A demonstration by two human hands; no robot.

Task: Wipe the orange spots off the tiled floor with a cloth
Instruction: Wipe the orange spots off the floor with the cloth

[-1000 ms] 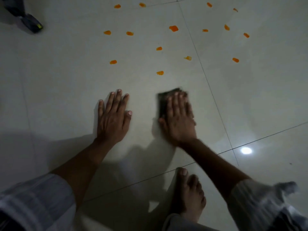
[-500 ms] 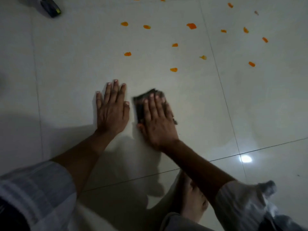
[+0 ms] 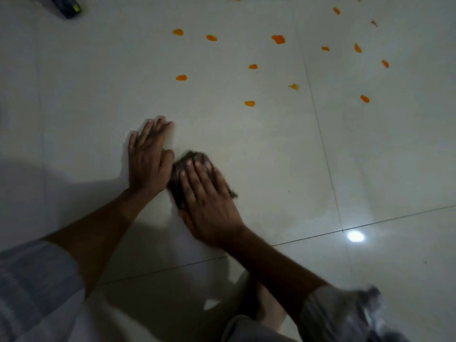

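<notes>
My right hand (image 3: pixel 207 198) presses flat, with straight fingers, on a dark cloth (image 3: pixel 176 180) that lies on the pale tiled floor (image 3: pixel 271 169). Most of the cloth is hidden under the palm. My left hand (image 3: pixel 148 159) rests flat on the floor just left of the cloth, its thumb touching the cloth's edge. Several orange spots lie farther ahead; the nearest orange spot (image 3: pixel 249 103) is beyond the fingertips to the right, another orange spot (image 3: pixel 181 77) is straight ahead.
A dark object with a yellow-green mark (image 3: pixel 66 7) lies at the top left. Grout lines (image 3: pixel 318 129) cross the floor. A bright light reflection (image 3: pixel 355 236) shines at right. My bare foot (image 3: pixel 269 309) is tucked under my right forearm.
My right hand has slid the cloth leftward and slightly nearer, until it meets my left hand. The left hand stays planted. The camera view has shifted.
</notes>
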